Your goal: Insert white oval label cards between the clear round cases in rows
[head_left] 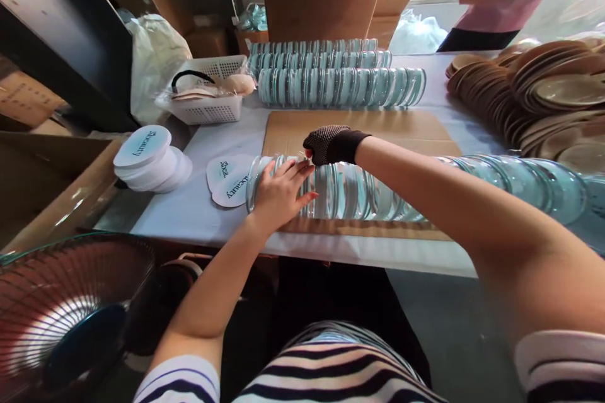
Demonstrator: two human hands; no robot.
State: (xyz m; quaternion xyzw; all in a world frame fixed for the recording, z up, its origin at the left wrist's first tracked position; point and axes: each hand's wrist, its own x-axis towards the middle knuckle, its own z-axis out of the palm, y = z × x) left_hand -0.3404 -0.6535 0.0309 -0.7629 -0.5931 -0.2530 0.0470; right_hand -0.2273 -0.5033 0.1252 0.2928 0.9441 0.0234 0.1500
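Note:
A row of clear, round, rimmed lids or dishes (350, 192) stands on edge along the near side of a flat cardboard sheet (406, 129). My left hand (282, 192) is bare and lies across the row's left end, its fingers stretched out and thumb apart. Close by its fingertips, my right hand (331, 145), in a black dotted glove, is closed at the top of the row. Its fingertips are mostly hidden, so what it pinches does not show. White printed cards (229, 182) lie beside the row's left end.
More rows of clear round pieces (340, 87) stand behind the cardboard. At left are a stack of round cards (142, 148), a white basket (208, 110) and a fan (70, 315). Stacked brown oval pieces (491, 94) fill the right. A large carton (321, 0) and another person (501, 6) are behind.

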